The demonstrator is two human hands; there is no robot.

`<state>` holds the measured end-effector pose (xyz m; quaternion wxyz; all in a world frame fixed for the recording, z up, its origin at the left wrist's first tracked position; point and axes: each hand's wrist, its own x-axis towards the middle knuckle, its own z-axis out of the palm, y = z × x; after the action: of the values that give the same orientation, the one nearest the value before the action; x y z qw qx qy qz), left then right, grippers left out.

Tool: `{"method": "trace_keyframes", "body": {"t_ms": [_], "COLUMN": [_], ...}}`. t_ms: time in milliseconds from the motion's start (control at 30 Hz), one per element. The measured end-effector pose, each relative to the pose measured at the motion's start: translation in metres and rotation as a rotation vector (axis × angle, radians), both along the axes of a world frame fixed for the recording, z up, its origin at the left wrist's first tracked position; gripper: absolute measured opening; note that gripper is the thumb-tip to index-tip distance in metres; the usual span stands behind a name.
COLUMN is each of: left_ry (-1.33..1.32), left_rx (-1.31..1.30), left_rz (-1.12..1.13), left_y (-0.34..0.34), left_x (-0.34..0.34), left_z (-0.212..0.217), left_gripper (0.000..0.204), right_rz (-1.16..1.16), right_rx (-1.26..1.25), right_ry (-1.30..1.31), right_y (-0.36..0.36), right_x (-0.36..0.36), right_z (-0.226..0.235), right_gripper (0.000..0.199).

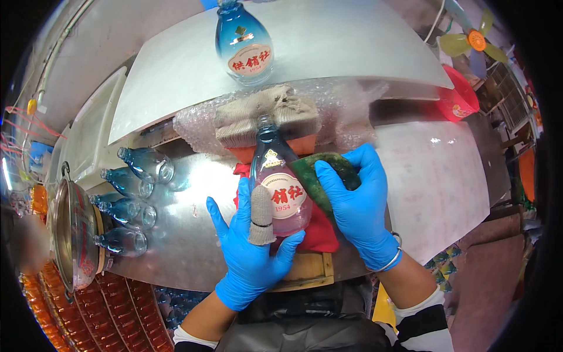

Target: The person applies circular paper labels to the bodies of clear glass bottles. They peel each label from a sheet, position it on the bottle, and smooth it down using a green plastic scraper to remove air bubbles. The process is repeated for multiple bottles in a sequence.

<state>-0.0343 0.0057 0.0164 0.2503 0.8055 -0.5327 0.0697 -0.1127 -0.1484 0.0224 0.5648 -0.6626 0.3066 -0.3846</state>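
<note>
A: What's the surface?

B: A shiny steel worktable (pixel 187 234), with bubble wrap (pixel 199 120) and a folded grey cloth (pixel 258 114) at the back.

A: And the hands?

B: Both in blue gloves. The left hand (pixel 249 246) cradles a blue glass bottle (pixel 275 188) lying on a red cloth (pixel 319 234), a grey sleeve over one finger. The right hand (pixel 355 202) presses a green scouring pad (pixel 322 173) against its side.

A: Other containers?

B: Four bottles (pixel 132 196) lie at left, apparently empty; one bottle (pixel 243 41) stands upright behind.
</note>
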Motion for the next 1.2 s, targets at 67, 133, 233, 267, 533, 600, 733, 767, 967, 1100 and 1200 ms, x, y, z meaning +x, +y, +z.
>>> {"method": "trace_keyframes", "body": {"t_ms": [67,133,233,267,533,600,733,767,967,1100,1200], "left_ry": [0.042,0.107,0.170,0.124,-0.019,-0.023,0.144,0.115,0.140,0.239,0.181], "left_rx": [0.002,-0.021,-0.039,0.008,0.362,0.379,0.224,0.172,0.164,0.142,0.174], "left_rz": [0.016,0.045,0.050,0.038,-0.077,-0.111,-0.037,0.006,0.116,0.103,0.122], "left_y": [0.000,0.002,-0.004,-0.008,-0.030,-0.033,-0.032,-0.024,-0.005,-0.002,-0.004], "left_x": [0.000,0.000,0.003,0.004,0.027,0.028,0.026,0.019,-0.004,-0.002,0.006], "left_z": [-0.001,0.000,0.000,0.009,0.063,0.065,0.049,0.039,0.014,0.013,0.020], "left_gripper": [0.085,0.088,0.094,0.095,0.099,0.100,0.106,0.107,0.099,0.096,0.094], "right_rz": [-0.053,-0.109,-0.186,-0.171,-0.087,-0.098,-0.126,-0.135,-0.017,-0.090,-0.116], "right_rx": [-0.001,0.054,0.274,0.333,0.392,0.440,0.473,0.476,0.257,0.078,0.256], "right_ry": [0.000,0.005,-0.069,-0.119,-0.142,-0.134,-0.125,-0.126,-0.115,-0.018,-0.021], "right_y": [-0.001,-0.001,0.003,0.005,-0.001,0.002,0.006,0.006,0.022,0.024,0.023], "right_x": [-0.002,-0.002,-0.011,-0.012,-0.009,-0.010,-0.020,-0.022,-0.014,-0.013,-0.014], "right_z": [-0.008,-0.014,-0.017,-0.013,0.002,-0.002,-0.001,0.002,0.018,0.002,-0.001], "right_gripper": [0.026,0.026,0.024,0.022,0.021,0.021,0.021,0.021,0.020,0.023,0.023]}}
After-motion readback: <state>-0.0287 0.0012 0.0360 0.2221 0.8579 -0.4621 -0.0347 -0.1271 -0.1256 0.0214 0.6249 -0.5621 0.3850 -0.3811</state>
